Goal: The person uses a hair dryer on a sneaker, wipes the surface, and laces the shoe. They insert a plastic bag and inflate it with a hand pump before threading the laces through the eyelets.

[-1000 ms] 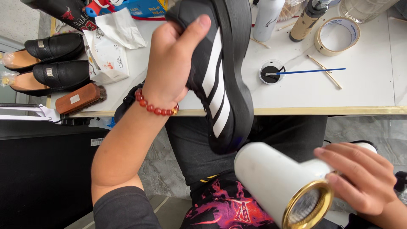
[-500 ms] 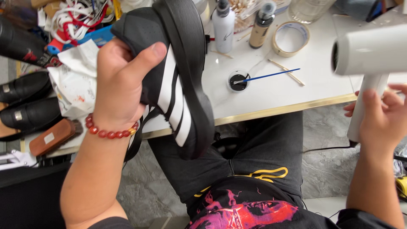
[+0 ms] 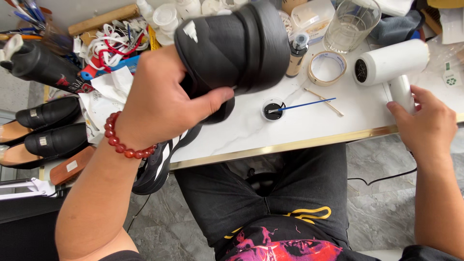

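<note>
My left hand [image 3: 162, 104], with a red bead bracelet at the wrist, grips a black sneaker [image 3: 232, 48] with white stripes and holds it up over the white marble table [image 3: 309, 130], sole toward the camera. My right hand [image 3: 425, 123] rests on the handle of a white hair dryer [image 3: 391, 63] that lies on the table at the right edge, its nozzle pointing left.
A small black paint pot [image 3: 273, 110] with a blue-handled brush [image 3: 309, 104], a tape roll [image 3: 327, 67], a wooden stick [image 3: 324, 101], a dropper bottle [image 3: 296, 53] and a glass jar [image 3: 350, 24] are on the table. Two black shoes [image 3: 48, 130] and a wooden brush [image 3: 72, 166] sit at left.
The sneaker has turned so its sole end faces the camera. The hair dryer, held up in the air before, now lies on the table with my right hand on its handle.
</note>
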